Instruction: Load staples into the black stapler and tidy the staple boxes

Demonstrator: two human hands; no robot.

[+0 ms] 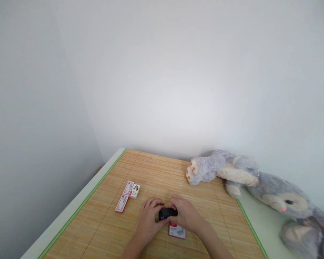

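Note:
A small black stapler (167, 213) is held between both hands, low over the mat. My left hand (150, 218) curls round its left end, fingers closed. My right hand (185, 213) grips the right end with bent fingers, hiding part of it. Just below my right hand lies a red and white staple box (177, 231), its upper edge covered by the hand. Farther left on the mat are two more flat red and white boxes (121, 203), end to end, and a small white box (135, 191) with a dark picture beside them.
A bamboo mat (102, 205) with green edging covers most of the pale table (255, 212). A large grey and cream plush toy (280, 187) lies along the back right, its feet resting on the mat. White walls (162, 72) stand behind and to the left.

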